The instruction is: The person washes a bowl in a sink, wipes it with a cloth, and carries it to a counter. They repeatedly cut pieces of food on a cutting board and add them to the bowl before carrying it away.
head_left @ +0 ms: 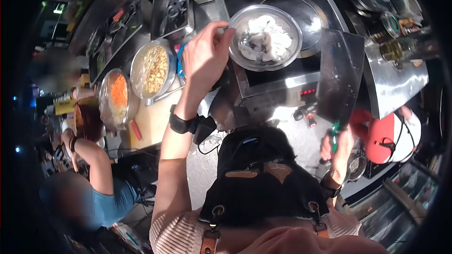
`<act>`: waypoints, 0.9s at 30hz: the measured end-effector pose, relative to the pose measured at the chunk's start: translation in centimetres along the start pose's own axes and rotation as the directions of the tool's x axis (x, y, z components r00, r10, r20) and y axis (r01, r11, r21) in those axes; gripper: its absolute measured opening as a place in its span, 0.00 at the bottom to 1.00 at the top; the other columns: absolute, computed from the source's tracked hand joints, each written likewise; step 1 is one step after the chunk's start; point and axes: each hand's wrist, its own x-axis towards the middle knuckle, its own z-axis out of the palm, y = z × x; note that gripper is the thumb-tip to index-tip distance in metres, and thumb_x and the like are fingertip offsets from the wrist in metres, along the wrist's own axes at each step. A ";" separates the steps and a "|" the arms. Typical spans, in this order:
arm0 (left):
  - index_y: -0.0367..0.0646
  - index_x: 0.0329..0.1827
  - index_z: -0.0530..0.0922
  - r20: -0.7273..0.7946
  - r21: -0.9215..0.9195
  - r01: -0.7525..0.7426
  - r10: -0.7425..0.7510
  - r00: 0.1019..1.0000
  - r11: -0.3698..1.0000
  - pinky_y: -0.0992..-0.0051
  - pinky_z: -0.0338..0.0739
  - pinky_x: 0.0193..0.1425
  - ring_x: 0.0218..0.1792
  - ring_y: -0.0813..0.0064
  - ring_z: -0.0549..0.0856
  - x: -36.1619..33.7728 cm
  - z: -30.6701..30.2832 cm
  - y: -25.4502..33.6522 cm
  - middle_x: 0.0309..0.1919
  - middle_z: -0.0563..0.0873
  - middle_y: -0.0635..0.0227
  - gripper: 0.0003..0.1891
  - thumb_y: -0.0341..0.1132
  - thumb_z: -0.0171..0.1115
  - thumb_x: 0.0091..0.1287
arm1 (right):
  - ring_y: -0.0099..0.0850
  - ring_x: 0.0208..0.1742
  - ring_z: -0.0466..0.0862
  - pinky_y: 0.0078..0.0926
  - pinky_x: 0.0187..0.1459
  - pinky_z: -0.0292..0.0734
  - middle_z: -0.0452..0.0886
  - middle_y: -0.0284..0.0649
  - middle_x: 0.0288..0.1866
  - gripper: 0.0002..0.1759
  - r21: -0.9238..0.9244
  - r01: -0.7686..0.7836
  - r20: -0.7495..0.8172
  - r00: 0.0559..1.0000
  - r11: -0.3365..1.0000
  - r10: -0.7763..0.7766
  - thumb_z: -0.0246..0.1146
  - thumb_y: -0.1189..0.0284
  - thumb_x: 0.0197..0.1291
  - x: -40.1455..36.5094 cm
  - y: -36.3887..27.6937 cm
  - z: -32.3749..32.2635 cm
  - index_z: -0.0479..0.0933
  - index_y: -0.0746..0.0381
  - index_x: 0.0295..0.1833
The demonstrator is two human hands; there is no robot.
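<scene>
My left hand (205, 54) pinches the left rim of a round metal bowl (230, 51), thumb and fingertips right at its edge. White, glossy pieces of food (266, 40) lie in the bowl, which overlaps the black induction cooktop (301, 73) in this view. In my right hand (340, 148) is the green handle of a cleaver. Its broad, dark rectangular blade (340, 77) points away from me, up along the right side of the cooktop, with small wet bits stuck to it.
Left of my arm, a bowl of chopped pale pieces (155, 68) and a bowl with shredded orange food (118, 91) stand by a cutting board (153, 117). A co-worker in a blue shirt (113, 207) is at lower left. Jars (391, 49) line the right.
</scene>
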 end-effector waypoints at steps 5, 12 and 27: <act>0.36 0.60 0.71 0.372 -0.595 0.480 -0.309 0.875 0.645 0.82 0.70 0.14 0.16 0.76 0.83 -2.9 4.4 -3.2 0.29 0.86 0.61 0.22 0.40 0.61 0.68 | 0.20 0.09 0.62 0.18 0.11 0.58 0.64 0.34 0.16 0.23 -0.077 0.005 -0.054 0.999 0.997 -0.009 0.45 0.50 0.75 2.2 0.6 -0.8 0.64 0.60 0.53; 0.34 0.59 0.70 0.520 -0.736 0.614 -0.343 0.783 0.285 0.85 0.64 0.10 0.16 0.72 0.84 -3.2 2.2 -2.0 0.29 0.86 0.61 0.19 0.34 0.57 0.67 | 0.19 0.09 0.61 0.16 0.10 0.57 0.63 0.34 0.17 0.26 -0.155 0.061 -0.013 0.998 0.986 -0.064 0.43 0.49 0.75 3.7 -0.2 1.1 0.62 0.60 0.61; 0.34 0.48 0.79 0.200 -0.730 0.661 -0.871 0.448 0.173 0.84 0.69 0.10 0.11 0.83 0.75 -42.3 -14.1 -14.0 0.23 0.83 0.69 0.11 0.29 0.56 0.65 | 0.44 0.27 0.82 0.41 0.31 0.78 0.77 0.45 0.35 0.27 -0.459 0.832 0.832 0.525 0.312 -0.177 0.58 0.68 0.67 3.0 9.4 23.3 0.66 0.53 0.71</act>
